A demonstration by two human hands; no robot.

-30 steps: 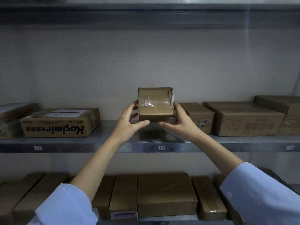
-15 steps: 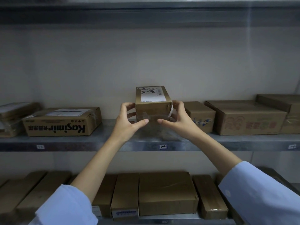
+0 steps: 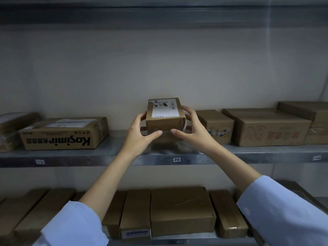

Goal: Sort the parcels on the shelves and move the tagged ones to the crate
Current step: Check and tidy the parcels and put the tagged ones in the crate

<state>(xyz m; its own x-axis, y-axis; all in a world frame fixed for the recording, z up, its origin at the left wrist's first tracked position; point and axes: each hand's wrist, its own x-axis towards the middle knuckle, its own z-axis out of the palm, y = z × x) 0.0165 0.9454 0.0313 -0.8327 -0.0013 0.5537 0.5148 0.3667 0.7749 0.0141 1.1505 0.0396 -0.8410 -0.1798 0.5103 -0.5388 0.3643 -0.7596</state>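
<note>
As viewed from head height, left to right along the middle shelf (image 3: 88, 155). Far left: taped carton stack (image 3: 10, 128), cut by the frame edge. Next, well apart from the hands: flat Kasimir box (image 3: 63, 134), lettering upside down, white label on top. Centre, left hand (image 3: 140, 132): curls round the left side of the labelled parcel (image 3: 165, 125), thumb laid across the lower front face. Labelled parcel: stands upright between both hands at mid-shelf, white shipping label (image 3: 164, 109) facing up; base at or just above the metal, contact not discernible. Right hand (image 3: 191, 128): grips the opposite side, fingers over the upper right edge, thumb on the front face near the other thumb; loose tape strip (image 3: 184, 125) hanging between palm and parcel. Just beside the right hand: small carton (image 3: 216, 126) with blue print, crowding that side. Then large carton (image 3: 266, 128) with faded red print, and stacked cartons (image 3: 308, 114) at the far right. Surface: dull grey metal, faintly reflective, small tags (image 3: 177, 159) on the front lip. Below: lower shelf (image 3: 177, 241) packed with flat brown cartons (image 3: 181, 212) side by side, partly hidden by forearms (image 3: 106, 178) and pale blue sleeves (image 3: 74, 226). Above: underside of the upper shelf (image 3: 159, 13). Behind: plain off-white wall (image 3: 159, 68), dim light.
</note>
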